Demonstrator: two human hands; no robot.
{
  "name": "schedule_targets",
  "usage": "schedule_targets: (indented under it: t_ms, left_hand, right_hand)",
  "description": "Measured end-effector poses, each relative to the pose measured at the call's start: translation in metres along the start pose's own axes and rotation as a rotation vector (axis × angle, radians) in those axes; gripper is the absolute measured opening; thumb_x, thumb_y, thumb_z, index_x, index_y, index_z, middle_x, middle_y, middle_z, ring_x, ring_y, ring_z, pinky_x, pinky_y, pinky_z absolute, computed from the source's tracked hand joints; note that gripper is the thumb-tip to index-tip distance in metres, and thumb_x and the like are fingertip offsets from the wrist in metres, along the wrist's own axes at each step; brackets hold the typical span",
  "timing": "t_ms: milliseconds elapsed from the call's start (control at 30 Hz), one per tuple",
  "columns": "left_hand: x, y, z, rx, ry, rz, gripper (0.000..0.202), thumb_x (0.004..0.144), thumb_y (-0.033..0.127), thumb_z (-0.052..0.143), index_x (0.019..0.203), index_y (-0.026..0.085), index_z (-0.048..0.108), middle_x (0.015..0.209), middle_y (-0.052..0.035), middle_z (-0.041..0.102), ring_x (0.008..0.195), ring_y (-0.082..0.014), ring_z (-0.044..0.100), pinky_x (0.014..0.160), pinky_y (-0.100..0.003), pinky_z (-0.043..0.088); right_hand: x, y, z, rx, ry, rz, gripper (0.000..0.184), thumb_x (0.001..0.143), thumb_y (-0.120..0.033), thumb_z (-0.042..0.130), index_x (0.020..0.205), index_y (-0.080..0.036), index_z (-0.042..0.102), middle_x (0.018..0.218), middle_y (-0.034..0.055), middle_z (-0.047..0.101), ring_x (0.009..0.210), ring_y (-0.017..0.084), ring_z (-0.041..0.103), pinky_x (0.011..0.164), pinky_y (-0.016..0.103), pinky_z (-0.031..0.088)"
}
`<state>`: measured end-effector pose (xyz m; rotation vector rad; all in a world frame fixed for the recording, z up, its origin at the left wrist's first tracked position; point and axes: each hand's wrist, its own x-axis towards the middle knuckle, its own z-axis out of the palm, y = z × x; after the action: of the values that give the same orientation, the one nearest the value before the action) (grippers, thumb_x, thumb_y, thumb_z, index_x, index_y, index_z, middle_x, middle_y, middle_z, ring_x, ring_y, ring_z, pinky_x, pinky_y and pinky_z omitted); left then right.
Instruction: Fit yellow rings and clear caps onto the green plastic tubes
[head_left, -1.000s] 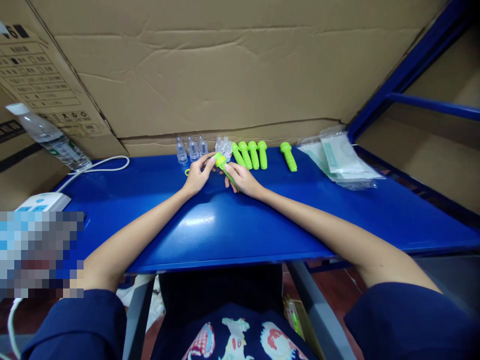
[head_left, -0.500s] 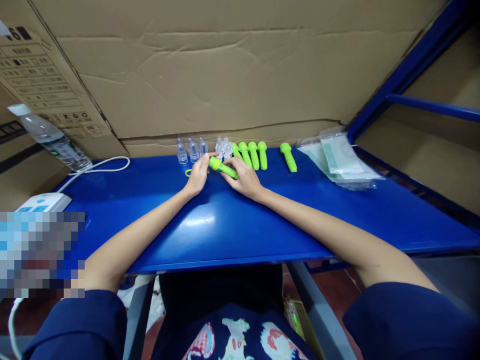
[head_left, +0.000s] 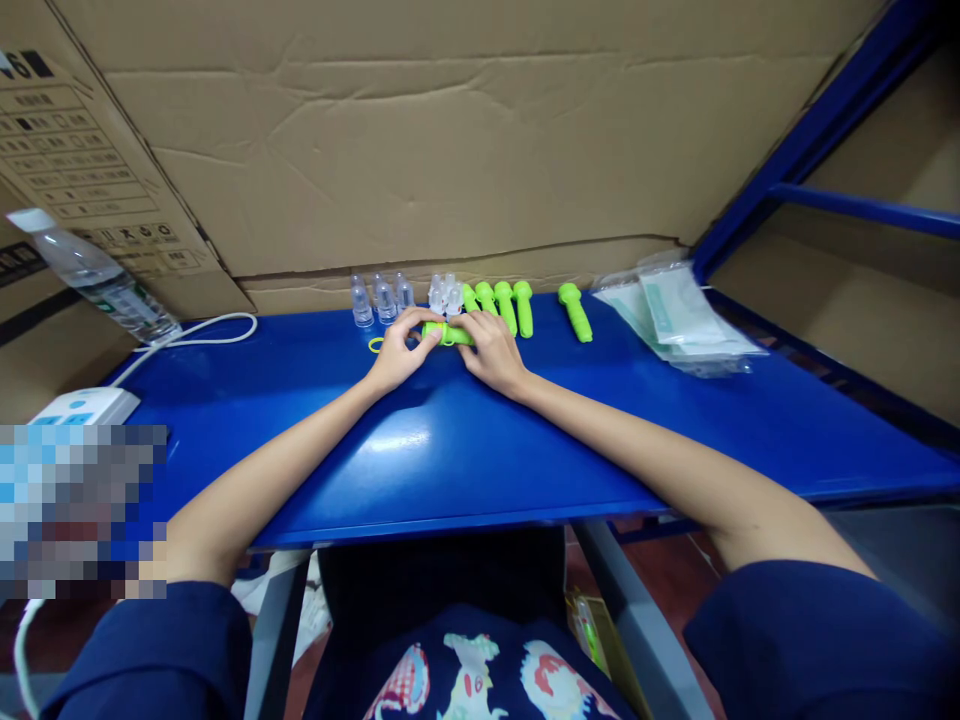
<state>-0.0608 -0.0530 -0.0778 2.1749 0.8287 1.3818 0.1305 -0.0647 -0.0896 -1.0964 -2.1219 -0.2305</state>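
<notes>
Between my two hands a lime-green toy flashlight (head_left: 454, 337) lies almost level just above the table. Its left end is gripped by my left hand (head_left: 403, 352), thumb and fingers closed on the head. My right hand (head_left: 490, 350) wraps round the other end, hiding part of the body. Just behind stand small clear bottle-shaped pieces (head_left: 385, 302) and white-based clear pieces (head_left: 445, 296). Several more green flashlights (head_left: 505, 305) lie in a row beyond my right hand, and a single green flashlight (head_left: 575, 312) rests farther right. A yellow ring (head_left: 376, 345) is on the table by my left fingers.
Clear plastic bags (head_left: 679, 318) with pale contents lie at the right of the blue table (head_left: 480, 460). At the left are a water bottle (head_left: 97, 280), a white power strip (head_left: 90, 405) and its cable. A cardboard wall (head_left: 420, 140) stands behind.
My left fingers have closed round the flashlight's head. The flashlight has turned from slanting to nearly level, and my right hand stays on its other end.
</notes>
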Motion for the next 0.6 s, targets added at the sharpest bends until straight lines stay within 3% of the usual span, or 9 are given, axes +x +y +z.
schedule_targets:
  t_ms: [233,433,600]
  left_hand:
    - [-0.002,-0.001,0.004,-0.072,0.027,-0.041,0.039,0.085,0.052,0.067,0.100,0.015,0.067,0.106,-0.0103,0.065,0.102,-0.0202,0.063,0.080,-0.029,0.054]
    - [0.003,-0.011,0.003,-0.221,0.076,-0.173,0.050,0.095,0.062,0.044,0.113,0.019,0.061,0.105,-0.0086,0.067,0.089,-0.0171,0.066,0.072,-0.027,0.054]
    - [0.003,-0.014,0.005,-0.201,0.085,-0.191,0.053,0.097,0.062,0.037,0.117,0.018,0.058,0.106,-0.0102,0.067,0.087,-0.0169,0.066,0.067,-0.027,0.052]
  right_hand:
    - [0.001,0.004,0.000,0.073,0.022,0.018,0.022,0.085,-0.016,0.054,0.105,-0.018,0.064,0.104,0.0119,0.069,0.101,0.031,0.059,0.085,0.044,0.044]
    - [0.003,0.003,-0.002,0.237,0.039,0.054,0.028,0.092,-0.035,0.055,0.114,-0.019,0.061,0.111,0.0137,0.070,0.100,0.031,0.065,0.087,0.045,0.051]
    - [0.014,0.018,-0.016,0.201,0.061,0.279,0.034,0.091,-0.049,0.054,0.103,-0.018,0.062,0.080,0.0126,0.068,0.072,0.029,0.065,0.074,0.047,0.052]
